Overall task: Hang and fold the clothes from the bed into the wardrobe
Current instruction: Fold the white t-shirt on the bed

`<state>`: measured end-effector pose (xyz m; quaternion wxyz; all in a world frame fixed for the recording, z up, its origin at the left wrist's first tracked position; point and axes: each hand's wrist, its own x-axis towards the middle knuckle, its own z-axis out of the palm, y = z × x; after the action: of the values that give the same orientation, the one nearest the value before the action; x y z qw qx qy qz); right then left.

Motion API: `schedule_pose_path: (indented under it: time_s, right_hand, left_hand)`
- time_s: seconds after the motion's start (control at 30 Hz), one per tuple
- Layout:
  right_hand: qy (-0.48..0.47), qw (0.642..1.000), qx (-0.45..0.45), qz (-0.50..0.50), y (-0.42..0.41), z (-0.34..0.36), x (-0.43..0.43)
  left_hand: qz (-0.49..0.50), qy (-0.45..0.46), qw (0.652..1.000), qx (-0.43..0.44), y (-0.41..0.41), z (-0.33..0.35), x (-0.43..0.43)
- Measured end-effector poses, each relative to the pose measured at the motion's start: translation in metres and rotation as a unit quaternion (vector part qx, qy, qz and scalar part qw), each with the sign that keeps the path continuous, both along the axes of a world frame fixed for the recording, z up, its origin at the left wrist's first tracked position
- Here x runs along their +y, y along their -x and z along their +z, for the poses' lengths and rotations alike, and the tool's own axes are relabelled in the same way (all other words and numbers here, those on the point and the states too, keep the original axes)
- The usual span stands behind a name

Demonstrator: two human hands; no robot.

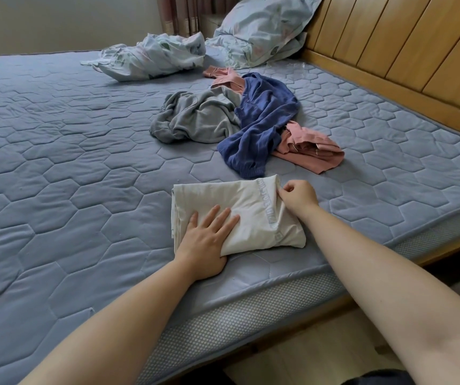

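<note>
Status: folding is under way, nothing is reaching the wardrobe yet, and the wardrobe isn't in view.

- cream garment (251,215) is lying on the bed (56,134) near the near edge, already folded down to a compact rectangle. Looks like the last fold or a tidy-up pass.
- left hand (209,240) is lying flat on the garment's near-left part, fingers (223,218) straight and spread, pressing the layers down.
- right hand (298,194) is working the far-right corner, fingers curled in and pinching the fabric edge beside the printed lettering.

Left to do, judging from the pile:
- grey garment (195,118), crumpled, further up the bed.
- blue garment (259,118), draped just right of the grey one and touching it.
- pink garment (309,151), bunched at the right of the blue. A second pink piece (223,76) is showing on the far side of the pile; can't tell if it's the same item.

All of those are sitting unfolded. No hangers visible.

Also on the bed: floral pillow (265,26) against the wooden headboard (404,51), and crumpled floral fabric (154,55) at the far side, probably bedding, not laundry.

Estimate: early, one item nearly folded, at least three untouched, then the carry to the wardrobe.
</note>
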<state>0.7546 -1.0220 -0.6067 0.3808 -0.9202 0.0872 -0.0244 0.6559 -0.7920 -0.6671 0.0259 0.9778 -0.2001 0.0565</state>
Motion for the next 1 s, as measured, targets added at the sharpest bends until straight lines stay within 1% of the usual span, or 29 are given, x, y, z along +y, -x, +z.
schedule_pose_path:
  time_s: [0.07,0.1,0.13,0.2,0.3,0.43,0.5,0.67,0.77,0.83,0.9,0.93,0.97,1.0]
  right_hand:
    - [-0.097,0.994,0.024,-0.053,-0.006,0.000,-0.008]
    - [-0.130,0.987,0.049,-0.078,-0.008,-0.001,-0.013]
    - [-0.134,0.984,0.070,-0.092,-0.009,-0.003,-0.016]
    - [-0.106,0.987,0.072,-0.095,-0.009,-0.010,-0.018]
    - [-0.076,0.993,0.057,-0.074,-0.008,-0.011,-0.016]
    - [-0.074,0.997,0.002,-0.027,-0.012,-0.001,-0.013]
    - [-0.057,0.998,-0.019,-0.003,-0.015,0.003,-0.008]
    - [0.017,0.999,0.021,0.041,-0.026,0.004,-0.001]
    - [0.053,0.997,-0.022,0.058,-0.027,0.008,0.000]
    - [0.068,0.992,-0.041,0.096,-0.029,0.014,-0.004]
    - [0.065,0.990,-0.021,0.123,-0.036,0.020,-0.012]
    - [0.048,0.993,-0.006,0.110,-0.041,0.022,-0.017]
    - [0.016,0.997,0.008,0.077,-0.046,0.023,-0.022]
    - [-0.032,0.999,0.031,0.021,-0.050,0.022,-0.027]
  left_hand:
    - [-0.001,0.002,1.000,-0.002,0.000,-0.001,0.000]
    - [-0.002,0.004,1.000,-0.002,-0.001,-0.002,0.001]
    - [-0.002,0.007,1.000,-0.002,-0.001,-0.002,0.001]
    - [-0.004,0.014,1.000,-0.003,-0.001,-0.002,0.000]
    - [-0.002,0.014,1.000,-0.006,-0.001,-0.002,0.001]
    - [-0.003,0.011,1.000,-0.010,0.001,-0.002,-0.001]
    - [-0.003,0.012,1.000,-0.009,0.001,-0.002,-0.002]
    - [-0.002,0.006,1.000,-0.009,0.001,-0.001,-0.002]
    - [-0.004,0.010,1.000,-0.012,0.001,-0.002,-0.001]
    - [-0.003,0.011,1.000,-0.014,0.001,-0.003,-0.001]
    - [-0.005,0.013,1.000,-0.014,0.001,-0.003,-0.001]
    - [-0.006,0.012,1.000,-0.015,0.001,-0.003,-0.001]
    - [-0.008,0.012,1.000,-0.016,0.001,-0.003,-0.001]
    - [-0.009,0.013,1.000,-0.016,0.001,-0.002,-0.001]
